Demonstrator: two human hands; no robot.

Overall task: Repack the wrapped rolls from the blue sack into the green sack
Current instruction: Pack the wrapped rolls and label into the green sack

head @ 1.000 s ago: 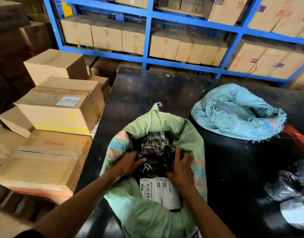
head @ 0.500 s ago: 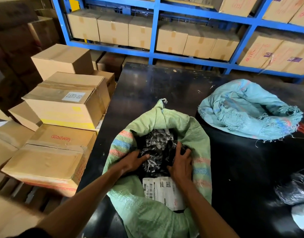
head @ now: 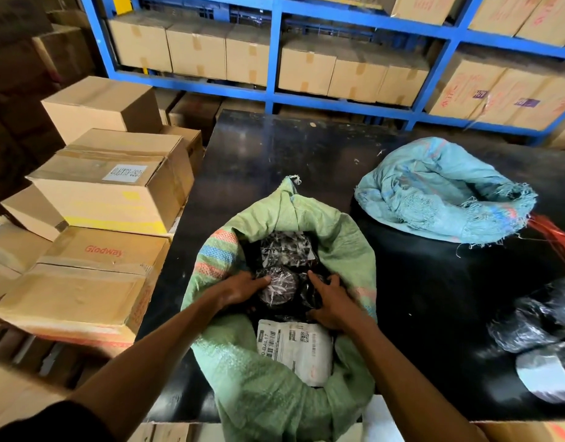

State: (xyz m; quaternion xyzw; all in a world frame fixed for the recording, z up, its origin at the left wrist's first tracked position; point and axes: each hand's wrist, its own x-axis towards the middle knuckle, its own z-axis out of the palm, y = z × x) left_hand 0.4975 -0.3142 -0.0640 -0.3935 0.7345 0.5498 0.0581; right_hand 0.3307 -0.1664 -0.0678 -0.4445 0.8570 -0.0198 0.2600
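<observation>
The green sack (head: 265,387) stands open at the front middle of the black table (head: 274,154). Inside lie dark plastic-wrapped rolls (head: 284,250) and a white labelled parcel (head: 293,349). My left hand (head: 239,290) and my right hand (head: 330,303) are both inside the sack's mouth, pressed on either side of one wrapped roll (head: 279,288). The blue sack (head: 434,189) lies crumpled and collapsed at the right back of the table, its frayed mouth facing right.
More plastic-wrapped rolls (head: 542,317) lie at the table's right edge, with red strings (head: 558,237) above them. Stacked cardboard boxes (head: 109,193) crowd the left side. Blue shelving (head: 274,90) full of boxes runs along the back.
Both hands have stayed inside the green sack and shifted slightly on the roll between them. The camera has tilted a little, so the scene sits lower and to the right.
</observation>
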